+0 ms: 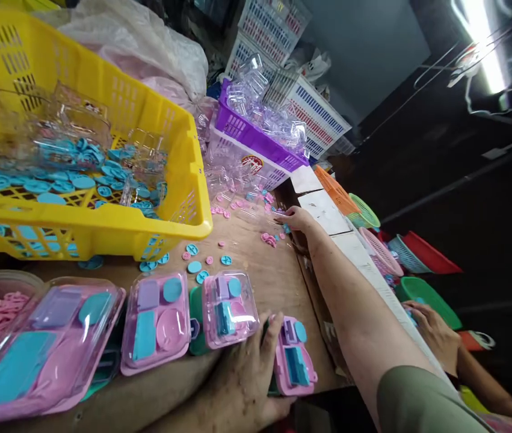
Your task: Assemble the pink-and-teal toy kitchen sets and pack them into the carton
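Observation:
My left hand (249,376) lies at the near edge of the wooden table (256,264), its fingers and thumb curled round a small pink toy set (295,361) with blue and purple pieces. Three more packed pink sets under clear lids (228,308), (156,322), (43,346) lie in a row to its left. My right arm reaches across the table. My right hand (295,218) lies flat with fingers stretched out at the far edge, beside loose pink discs (268,238) and clear plastic lids (233,180).
A yellow crate (102,225) holding blue discs and clear lids fills the left. A purple basket (246,132) of clear lids stands behind. Loose blue discs (195,266) dot the table. Coloured baskets (422,258) sit right, where another person's hand (436,334) works.

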`<state>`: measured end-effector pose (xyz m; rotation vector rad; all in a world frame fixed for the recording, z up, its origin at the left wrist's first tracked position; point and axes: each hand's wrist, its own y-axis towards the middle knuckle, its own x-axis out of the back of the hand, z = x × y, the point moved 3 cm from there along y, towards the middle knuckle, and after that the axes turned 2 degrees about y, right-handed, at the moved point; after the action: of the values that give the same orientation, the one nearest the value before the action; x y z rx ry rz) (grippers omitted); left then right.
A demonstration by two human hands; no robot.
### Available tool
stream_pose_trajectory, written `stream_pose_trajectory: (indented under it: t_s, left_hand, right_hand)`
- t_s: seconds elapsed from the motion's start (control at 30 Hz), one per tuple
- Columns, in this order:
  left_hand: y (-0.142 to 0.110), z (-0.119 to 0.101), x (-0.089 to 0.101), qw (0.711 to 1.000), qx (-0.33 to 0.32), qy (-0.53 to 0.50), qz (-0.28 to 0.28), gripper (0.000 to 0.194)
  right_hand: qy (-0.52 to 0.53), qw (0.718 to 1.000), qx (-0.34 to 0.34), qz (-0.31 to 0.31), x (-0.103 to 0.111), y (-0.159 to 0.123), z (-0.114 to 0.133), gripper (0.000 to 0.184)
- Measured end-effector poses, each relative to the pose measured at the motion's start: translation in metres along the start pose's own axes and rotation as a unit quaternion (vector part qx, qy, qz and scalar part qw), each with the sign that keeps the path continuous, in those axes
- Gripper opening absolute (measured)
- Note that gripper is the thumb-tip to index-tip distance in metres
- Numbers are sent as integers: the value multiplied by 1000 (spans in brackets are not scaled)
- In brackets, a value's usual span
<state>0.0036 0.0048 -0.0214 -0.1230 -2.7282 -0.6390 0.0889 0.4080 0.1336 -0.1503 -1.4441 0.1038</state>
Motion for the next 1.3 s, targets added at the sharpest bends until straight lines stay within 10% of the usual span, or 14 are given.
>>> stream_pose_trajectory:
  t_s: [0.37,0.67,0.9,1.3]
  left_hand:
    - [20,-12,44,997,-11,-40,62,130]
    - [21,-15,49,998,-24,-30,52,122]
    - [18,-14,49,999,-31,-7,19,125]
    - [19,-14,52,999,-37,10,27,117]
  right_hand:
    - [-56,991,119,-1,-26,-70,21,44]
    - [-15,951,307,32,52,-147,-14,72]
    - [22,928,350,128,-36,-234,-69,50]
    - [82,987,114,-79,-89,-244,-120,75]
